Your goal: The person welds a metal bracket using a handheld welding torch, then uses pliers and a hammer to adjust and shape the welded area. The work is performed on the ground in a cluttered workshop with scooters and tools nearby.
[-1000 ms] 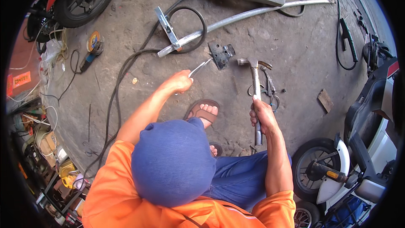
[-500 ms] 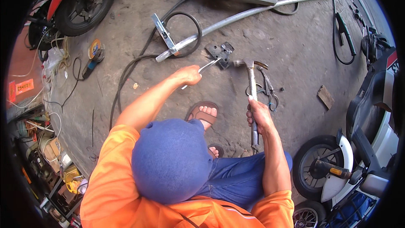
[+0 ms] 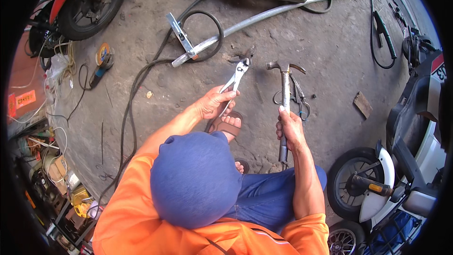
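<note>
My left hand (image 3: 216,103) is closed around the handles of silver pliers (image 3: 239,74), out in front of my sandalled foot (image 3: 231,127). The pliers' jaws meet a dark metal piece (image 3: 250,54), which stands tilted so that little of its face shows; how firmly they grip it I cannot make out. My right hand (image 3: 289,125) is wrapped around a claw hammer (image 3: 285,87), its head pointing away from me and its thumb lying along the shaft. Just beyond the hammer, scissors (image 3: 302,107) lie on the ground, partly hidden behind it.
A long metal pipe (image 3: 273,18) lies ahead, a bracket-like clamp (image 3: 180,33) at its near end. Black cable (image 3: 137,85) winds along the left, near an angle grinder (image 3: 101,68). Motorbike wheels stand at far left (image 3: 94,7) and right (image 3: 354,184). A wooden block (image 3: 363,106) lies rightward.
My left hand has turned the pliers and the dark metal piece from flat to tilted, and come slightly nearer to me. The hammer has shifted slightly right, still in my right hand.
</note>
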Available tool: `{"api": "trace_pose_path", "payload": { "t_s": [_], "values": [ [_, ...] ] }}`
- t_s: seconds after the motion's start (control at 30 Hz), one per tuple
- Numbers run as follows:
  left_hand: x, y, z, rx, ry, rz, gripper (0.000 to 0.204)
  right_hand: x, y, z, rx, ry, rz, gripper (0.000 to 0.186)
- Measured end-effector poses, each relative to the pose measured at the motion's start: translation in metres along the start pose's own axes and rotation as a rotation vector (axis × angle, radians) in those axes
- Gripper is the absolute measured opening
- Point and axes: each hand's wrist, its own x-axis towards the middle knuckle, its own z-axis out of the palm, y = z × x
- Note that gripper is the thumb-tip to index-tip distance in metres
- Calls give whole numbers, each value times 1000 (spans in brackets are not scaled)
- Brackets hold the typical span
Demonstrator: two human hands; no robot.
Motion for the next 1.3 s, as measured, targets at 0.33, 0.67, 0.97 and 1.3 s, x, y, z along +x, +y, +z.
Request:
{"api": "trace_pose_path", "payload": {
  "t_s": [0.33,0.67,0.97,1.3],
  "values": [
    [-2,-4,-41,60,172,-34,55,4,15,6,-151,25,-110,38],
    [16,-4,-42,1246,682,114,37,16,25,10,-754,284,-413,40],
    [17,-15,-43,1409,818,16,29,30,29,36,-762,249,-494,38],
    [13,-8,-35,1291,705,-31,32,45,53,40,-901,277,-424,44]
  ]
}}
